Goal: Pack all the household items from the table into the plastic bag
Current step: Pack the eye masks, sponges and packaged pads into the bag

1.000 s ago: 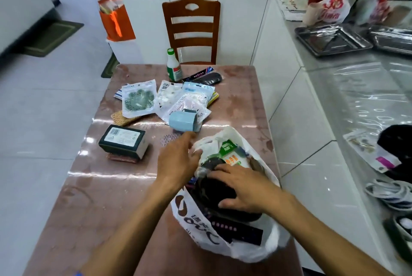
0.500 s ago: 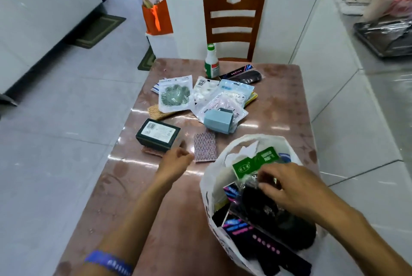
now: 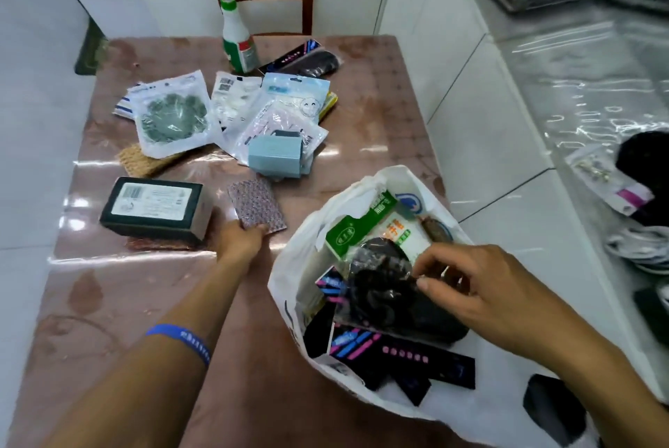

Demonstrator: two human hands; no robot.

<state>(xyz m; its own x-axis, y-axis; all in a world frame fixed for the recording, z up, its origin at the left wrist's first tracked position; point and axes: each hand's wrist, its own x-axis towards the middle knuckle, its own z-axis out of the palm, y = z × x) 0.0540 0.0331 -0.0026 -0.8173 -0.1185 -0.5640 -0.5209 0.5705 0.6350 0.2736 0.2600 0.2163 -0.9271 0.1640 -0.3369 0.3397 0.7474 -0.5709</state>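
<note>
Our left hand [image 3: 240, 239] pinches the patterned pad [image 3: 255, 204] mid-table; our right hand [image 3: 481, 290], fingers curled, pinches the black packet [image 3: 380, 281] inside the plastic bag [image 3: 307, 230].

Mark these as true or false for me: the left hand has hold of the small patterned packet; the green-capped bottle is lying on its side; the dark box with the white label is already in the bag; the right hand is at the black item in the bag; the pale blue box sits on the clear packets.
1. The left hand holds the small patterned packet. True: it pinches the near edge.
2. The green-capped bottle lies on its side. False: it stands upright.
3. The dark box with the white label is in the plastic bag. False: it is on the table.
4. The right hand is at the bag's wrapped black item. True.
5. The pale blue box rests on the clear packets. True.
</note>
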